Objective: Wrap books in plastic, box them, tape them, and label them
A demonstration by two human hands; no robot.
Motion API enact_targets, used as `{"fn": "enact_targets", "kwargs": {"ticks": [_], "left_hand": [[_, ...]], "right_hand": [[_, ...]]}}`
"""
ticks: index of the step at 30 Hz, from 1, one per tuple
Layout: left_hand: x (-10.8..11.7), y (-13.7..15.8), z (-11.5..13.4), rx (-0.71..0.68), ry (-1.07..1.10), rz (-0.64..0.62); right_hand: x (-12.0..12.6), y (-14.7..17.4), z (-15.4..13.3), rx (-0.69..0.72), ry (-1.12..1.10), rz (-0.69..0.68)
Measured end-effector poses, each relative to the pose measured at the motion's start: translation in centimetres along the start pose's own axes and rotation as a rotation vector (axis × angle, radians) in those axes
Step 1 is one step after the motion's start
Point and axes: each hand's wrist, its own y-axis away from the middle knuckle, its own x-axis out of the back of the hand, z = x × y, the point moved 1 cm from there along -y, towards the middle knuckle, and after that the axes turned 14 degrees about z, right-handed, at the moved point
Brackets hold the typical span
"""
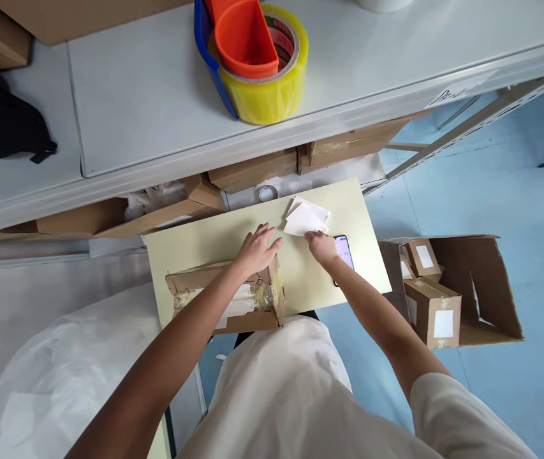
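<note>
My right hand (320,247) is closed, its fingertips pinching the lower edge of some white paper slips (306,218) that lie fanned over each other on a pale yellow board (214,236). Beneath my right wrist is a phone (344,250) with a lit screen, partly covered. My left hand (257,250) is open with fingers spread, just left of the slips, and holds nothing. Under my left forearm a cardboard box (266,299) rests at the board's near edge, with clear tape and a white label on it; the arm hides part of it.
A grey shelf (147,95) runs across above, with a tape dispenser (247,38) and yellow tape roll (266,95) near its edge. On the floor at right stands an open carton (496,287) with small labelled boxes (432,309). Clear plastic bagging (75,376) bulges at left.
</note>
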Motion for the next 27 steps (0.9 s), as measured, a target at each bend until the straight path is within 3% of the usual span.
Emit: {"fn": "enact_targets", "kwargs": {"ticks": [5,9,11,14,17,19,21,23,25,27], "left_hand": [[0.0,-1.7,0.0,0.144,0.04,0.037],[-0.5,-3.4,0.8,0.229,0.208,0.066],[-0.6,-4.1,1.7,0.167,0.235,0.135],[-0.5,-4.5,3.4,-0.091,0.108,0.264],[-0.4,-4.5,4.5,-0.218,0.053,0.285],[-0.5,-4.6,4.3,-0.148,0.14,0.331],[-0.8,-4.9,3.5,0.015,0.335,0.421],[-1.1,-5.0,2.3,0.188,0.625,0.483],[-1.3,-4.9,1.3,0.274,0.907,0.453],[-1.0,-4.4,0.6,0.284,1.031,0.463]], "right_hand": [[2.1,-2.2,0.6,-0.175,-0.104,0.177],[4.3,-3.4,0.8,-0.058,-0.304,0.314],[5.5,-3.6,0.6,0.068,-0.313,0.335],[7.2,-3.1,-0.3,0.268,-0.156,0.392],[8.2,-2.0,-1.9,0.382,-0.073,0.497],[8.5,-1.5,-2.6,0.261,-0.097,0.61],[8.5,-1.9,-2.9,0.046,-0.152,0.687],[8.1,-3.1,-2.8,-0.093,-0.253,0.642],[7.7,-4.6,-2.5,-0.095,-0.398,0.466],[7.3,-5.8,-2.2,-0.044,-0.523,0.275]]}}
